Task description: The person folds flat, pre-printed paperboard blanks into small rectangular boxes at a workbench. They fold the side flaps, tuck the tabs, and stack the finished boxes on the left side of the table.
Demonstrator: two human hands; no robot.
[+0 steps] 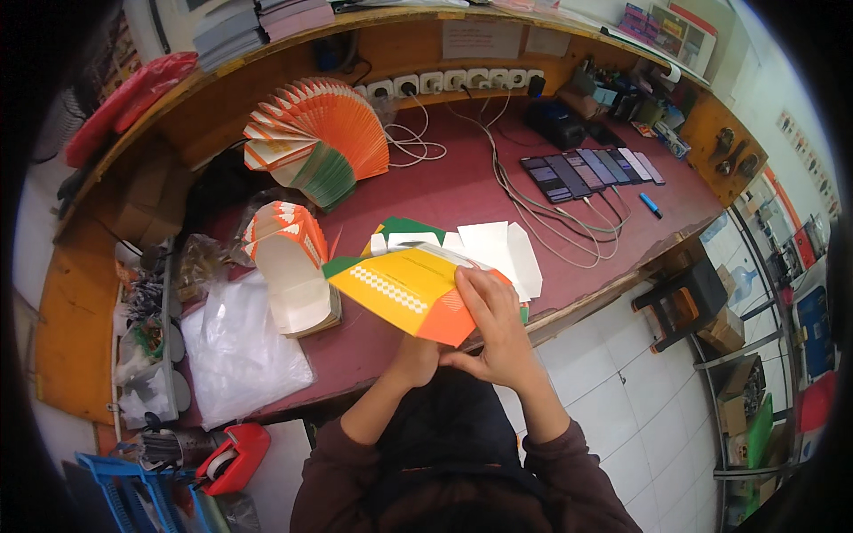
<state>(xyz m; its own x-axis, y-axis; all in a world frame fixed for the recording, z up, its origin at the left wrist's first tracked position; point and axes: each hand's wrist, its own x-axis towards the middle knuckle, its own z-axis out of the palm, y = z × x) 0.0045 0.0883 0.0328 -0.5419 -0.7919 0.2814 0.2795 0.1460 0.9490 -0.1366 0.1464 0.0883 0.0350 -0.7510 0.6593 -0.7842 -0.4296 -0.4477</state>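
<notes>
A flat-looking printed cardboard box (391,289), yellow with orange and green ends, is held tilted in front of me above the table edge. My right hand (489,324) grips its right end, fingers over the top face and thumb low. From beneath, my left hand (415,360) holds the near edge; its fingers are hidden behind the cardboard. Just beyond lies an unfolded cardboard blank (499,253), white inside, with a green flap showing. To the left sits a nested stack of boxes (298,289), pale inside and orange at the far end.
Flat folded boxes (333,124) fan out at the back left. Clear plastic bags (240,351) lie at the near left, above a red tape dispenser (234,457). Several phones (591,171) line up at the right, with white cables (524,200) trailing from sockets. A blue marker (650,205) is beside them.
</notes>
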